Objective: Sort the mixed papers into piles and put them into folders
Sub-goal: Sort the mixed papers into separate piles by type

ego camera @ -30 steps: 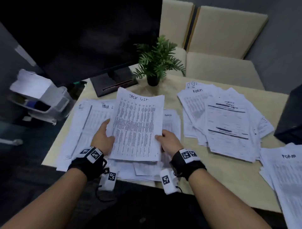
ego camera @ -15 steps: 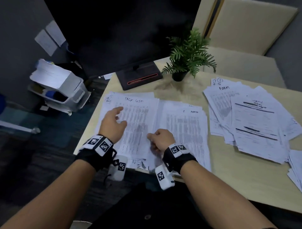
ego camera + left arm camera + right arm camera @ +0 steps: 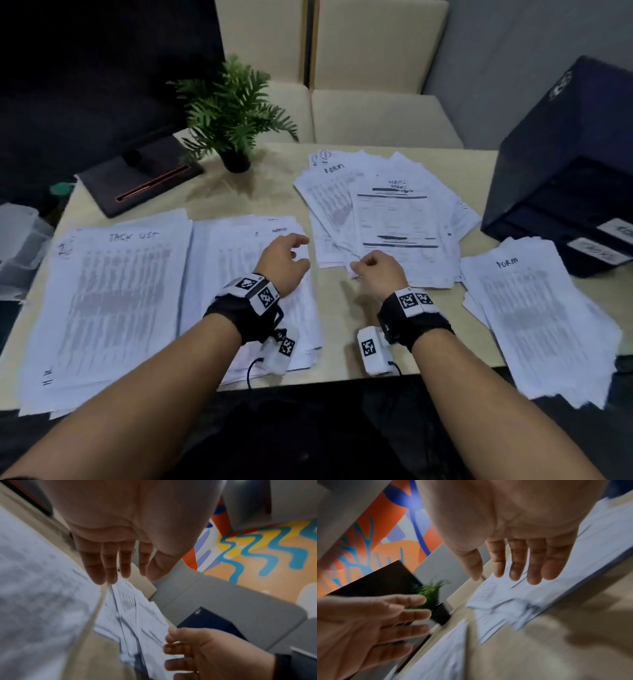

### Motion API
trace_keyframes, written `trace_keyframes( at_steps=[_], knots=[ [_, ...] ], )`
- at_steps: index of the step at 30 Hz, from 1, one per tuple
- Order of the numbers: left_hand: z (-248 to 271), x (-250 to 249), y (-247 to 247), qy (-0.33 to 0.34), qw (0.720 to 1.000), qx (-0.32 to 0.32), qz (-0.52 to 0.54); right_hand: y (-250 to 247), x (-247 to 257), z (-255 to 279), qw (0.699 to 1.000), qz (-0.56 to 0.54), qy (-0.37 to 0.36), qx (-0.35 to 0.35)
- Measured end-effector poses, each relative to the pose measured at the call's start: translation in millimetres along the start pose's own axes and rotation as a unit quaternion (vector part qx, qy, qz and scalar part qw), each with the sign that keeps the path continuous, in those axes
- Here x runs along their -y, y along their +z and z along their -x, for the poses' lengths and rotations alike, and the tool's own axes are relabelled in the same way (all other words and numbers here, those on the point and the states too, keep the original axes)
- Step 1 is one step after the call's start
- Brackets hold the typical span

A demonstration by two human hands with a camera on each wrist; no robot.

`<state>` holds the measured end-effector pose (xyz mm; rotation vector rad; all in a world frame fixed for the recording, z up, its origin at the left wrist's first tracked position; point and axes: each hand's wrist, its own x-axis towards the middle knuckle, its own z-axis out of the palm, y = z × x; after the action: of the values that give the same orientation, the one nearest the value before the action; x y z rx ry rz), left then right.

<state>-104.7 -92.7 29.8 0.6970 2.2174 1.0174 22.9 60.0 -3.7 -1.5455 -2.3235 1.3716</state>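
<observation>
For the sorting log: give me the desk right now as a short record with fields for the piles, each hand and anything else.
piles: four on the table
far left: task list pile
beside it: second pile
centre back: fanned pile
right: form pile
left hand: open, empty, over the second pile's far right corner
right hand: open, empty, at the fanned pile's near edge
other: potted plant; dark box at right
</observation>
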Motion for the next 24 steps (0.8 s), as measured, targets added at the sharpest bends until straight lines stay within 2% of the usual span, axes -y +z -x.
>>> trace_keyframes(
  at_steps=[5, 8, 13, 17, 21, 24],
  knots=[
    [-32.5, -33.5, 81.9, -0.037, 0.996, 0.060, -0.057, -75.3, -68.3, -41.9, 0.998, 0.041, 0.035, -0.013],
    [-49.1, -43.1, 117.9, -0.071, 0.991, 0.068, -0.092, -108.2, -92.7, -64.9, 0.995, 0.077, 0.055, -0.018],
    [-64.1, -49.1, 149.8, -0.117, 0.987, 0.064, -0.095, -123.8, -108.7, -94.2, 0.987, 0.138, 0.086, -0.017],
    [-71.3, -53.0, 165.5, -0.142, 0.988, 0.027, -0.045, -121.7, -112.8, -104.3, 0.992, 0.077, 0.101, -0.006],
    [-74.5, -53.3, 168.6, -0.158, 0.987, -0.015, 0.014, -121.4, -108.8, -100.7, 0.998, 0.043, 0.032, 0.016],
    [-74.6, -48.9, 159.8, -0.185, 0.979, -0.051, 0.067, -129.5, -110.2, -84.2, 0.998, -0.005, -0.020, 0.062]
  ],
)
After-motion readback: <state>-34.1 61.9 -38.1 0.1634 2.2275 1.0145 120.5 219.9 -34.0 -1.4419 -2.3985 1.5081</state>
